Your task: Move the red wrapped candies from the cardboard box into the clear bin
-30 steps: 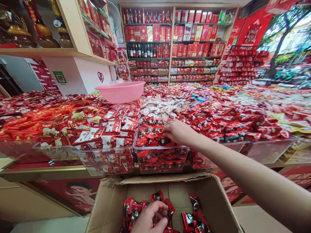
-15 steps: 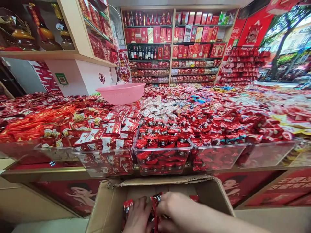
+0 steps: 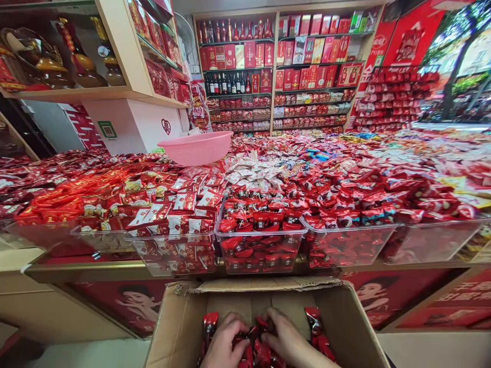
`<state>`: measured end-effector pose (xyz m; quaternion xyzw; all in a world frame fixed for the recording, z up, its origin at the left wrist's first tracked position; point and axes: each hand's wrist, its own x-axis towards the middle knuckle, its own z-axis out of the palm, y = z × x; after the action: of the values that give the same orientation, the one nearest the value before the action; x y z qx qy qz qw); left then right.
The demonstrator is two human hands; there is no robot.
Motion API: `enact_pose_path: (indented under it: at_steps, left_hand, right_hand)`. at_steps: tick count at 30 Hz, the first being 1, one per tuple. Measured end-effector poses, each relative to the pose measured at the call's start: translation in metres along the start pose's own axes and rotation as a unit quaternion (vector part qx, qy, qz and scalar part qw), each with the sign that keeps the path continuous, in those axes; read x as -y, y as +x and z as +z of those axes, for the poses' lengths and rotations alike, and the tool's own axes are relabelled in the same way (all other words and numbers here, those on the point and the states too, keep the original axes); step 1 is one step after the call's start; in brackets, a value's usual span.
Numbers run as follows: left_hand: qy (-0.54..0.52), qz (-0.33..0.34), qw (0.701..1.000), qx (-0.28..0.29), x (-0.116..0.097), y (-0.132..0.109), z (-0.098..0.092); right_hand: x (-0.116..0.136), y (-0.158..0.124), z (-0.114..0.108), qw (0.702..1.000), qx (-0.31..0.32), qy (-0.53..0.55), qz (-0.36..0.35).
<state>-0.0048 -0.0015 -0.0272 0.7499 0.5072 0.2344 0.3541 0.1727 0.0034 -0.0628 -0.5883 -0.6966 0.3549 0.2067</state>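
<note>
Both hands reach down into an open cardboard box (image 3: 180,319) at the bottom of the view. My left hand (image 3: 227,340) is curled over red wrapped candies, fingers bent around some of them. Beside it on the right, my right hand (image 3: 282,335) has its fingers closed on red candies (image 3: 262,352) in the middle. More red packets (image 3: 314,323) lean near the box's right side, and another packet (image 3: 210,323) stands just left of my left hand. The candies partly hide the fingertips.
Behind the box, clear plastic bins (image 3: 261,253) heaped with red packets line the counter edge. A pink basket (image 3: 196,149) sits on the candy at the left. Shelves (image 3: 275,71) with bottles and boxes stand at the back.
My right hand has moved right and lower, away from my left hand, uncovering candies between them. My left hand has shifted slightly right with the view, and more packets show at the box's right.
</note>
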Motion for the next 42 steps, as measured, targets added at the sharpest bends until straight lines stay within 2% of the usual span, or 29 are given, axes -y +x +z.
enact_pose_path:
  at_steps: [4,7,9,12,14,17,22,25,32,35,38,42]
  left_hand:
    - [-0.102,-0.048,0.990,-0.086,0.005,0.003,0.002]
    - [-0.216,-0.101,0.965,-0.108,0.007,0.005,0.002]
    - [-0.270,-0.128,0.951,-0.085,0.005,0.006,0.002]
    - [-0.266,-0.124,0.955,-0.032,-0.002,0.005,0.003]
    - [-0.245,-0.116,0.963,-0.002,-0.006,0.005,0.005]
    - [-0.225,-0.110,0.968,0.024,-0.011,0.005,0.007]
    - [-0.258,-0.117,0.957,0.063,-0.015,0.004,0.008]
    - [-0.263,-0.101,0.957,0.068,-0.013,0.003,0.007]
    - [-0.216,-0.047,0.973,0.069,-0.009,-0.001,0.004]
    - [-0.208,-0.035,0.977,0.044,-0.010,-0.001,0.002]
    - [-0.188,-0.034,0.980,0.049,-0.007,0.001,0.001]
    - [-0.229,-0.055,0.971,0.038,-0.004,0.002,0.003]
  right_hand:
    - [0.001,0.005,-0.002,0.998,-0.035,0.047,-0.022]
    - [0.009,0.008,-0.008,0.985,-0.055,0.160,-0.018]
    - [0.016,0.008,-0.014,0.960,-0.043,0.277,-0.004]
    - [0.025,0.005,-0.018,0.902,0.003,0.429,0.044]
    - [0.028,0.002,-0.018,0.874,0.010,0.481,0.072]
    - [0.028,-0.003,-0.016,0.856,-0.001,0.508,0.092]
    - [0.025,-0.004,-0.017,0.845,0.002,0.518,0.131]
    - [0.025,-0.004,-0.017,0.843,0.005,0.523,0.125]
    - [0.020,-0.001,-0.021,0.888,0.033,0.454,0.069]
    - [0.018,0.000,-0.029,0.889,0.081,0.446,0.056]
    - [0.016,0.000,-0.035,0.891,0.115,0.438,0.040]
    - [0.014,0.000,-0.035,0.897,0.101,0.425,0.061]
